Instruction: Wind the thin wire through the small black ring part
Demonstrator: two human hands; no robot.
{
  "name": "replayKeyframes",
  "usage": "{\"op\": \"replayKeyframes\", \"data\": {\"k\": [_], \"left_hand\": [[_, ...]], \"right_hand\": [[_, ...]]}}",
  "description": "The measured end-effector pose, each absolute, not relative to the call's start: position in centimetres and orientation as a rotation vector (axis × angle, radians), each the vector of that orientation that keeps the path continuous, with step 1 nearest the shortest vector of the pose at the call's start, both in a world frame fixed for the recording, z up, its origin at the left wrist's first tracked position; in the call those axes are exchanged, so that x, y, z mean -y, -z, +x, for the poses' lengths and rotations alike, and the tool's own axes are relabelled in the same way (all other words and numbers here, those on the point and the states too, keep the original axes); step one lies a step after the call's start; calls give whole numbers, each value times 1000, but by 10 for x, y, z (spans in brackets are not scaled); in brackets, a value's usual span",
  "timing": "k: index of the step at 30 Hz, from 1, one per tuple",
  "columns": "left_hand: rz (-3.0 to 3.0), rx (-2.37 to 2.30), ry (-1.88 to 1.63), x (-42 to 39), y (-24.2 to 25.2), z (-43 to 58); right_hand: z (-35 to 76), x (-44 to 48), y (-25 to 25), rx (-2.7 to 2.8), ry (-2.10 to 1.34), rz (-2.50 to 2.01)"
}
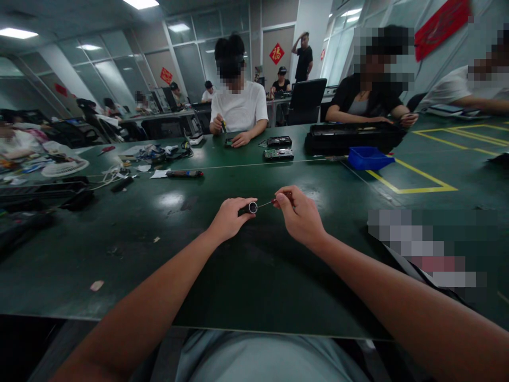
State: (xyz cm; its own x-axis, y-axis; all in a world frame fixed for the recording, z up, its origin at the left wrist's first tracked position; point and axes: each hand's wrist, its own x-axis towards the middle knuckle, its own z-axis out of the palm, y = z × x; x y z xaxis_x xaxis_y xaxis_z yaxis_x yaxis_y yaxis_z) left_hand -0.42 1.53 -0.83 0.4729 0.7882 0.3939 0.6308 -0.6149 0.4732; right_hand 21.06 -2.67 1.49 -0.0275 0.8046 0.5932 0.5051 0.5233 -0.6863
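Across the near middle of the green surface [139, 254], the person's two bare hands meet over a small job. The left hand [229, 216] has its thumb and fingers pinching a small dark cylinder [253, 207] from above and below, its round, pale-rimmed end turned towards the camera. Facing it, the right hand [300, 215] has its fingers closed around the red handle of a thin screwdriver [287, 197], whose slim metal shaft points left at that rimmed end; I cannot tell whether the tip touches it. Further back stand two flat electronic units [279, 154], one behind the other, and to their right a long black housing [353, 139] with a blue tray [368, 158] just in front of it. Yellow tape lines [427, 189] mark the surface on the right. Towards the left lie a dark, red-tipped rod [185, 174], a white paper [159, 174] touching its end, a tangle of pale cable [113, 174] and a round white grille [64, 167]. Opposite, a person in a white shirt [238, 106] holds a tool over a small board [229, 142]; beside them sits another person in a dark jacket [338, 103].
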Motion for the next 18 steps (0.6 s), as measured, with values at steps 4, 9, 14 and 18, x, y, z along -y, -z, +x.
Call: {"op": "replayKeyframes", "data": {"k": [4,9,14,18], "left_hand": [[2457,-1228,-819,-14,7,-4],[2458,-1233,-778,-13,5,-3],[2477,-1235,-737,-12,4,-3],[2467,-1254,-723,-11,4,-3]], "right_hand": [[213,30,-19,1667,-247,-1104],[212,30,-20,1730,-266,-1091],[213,28,-21,1751,-235,-1133],[214,27,-20,1752,-169,-1152]]}}
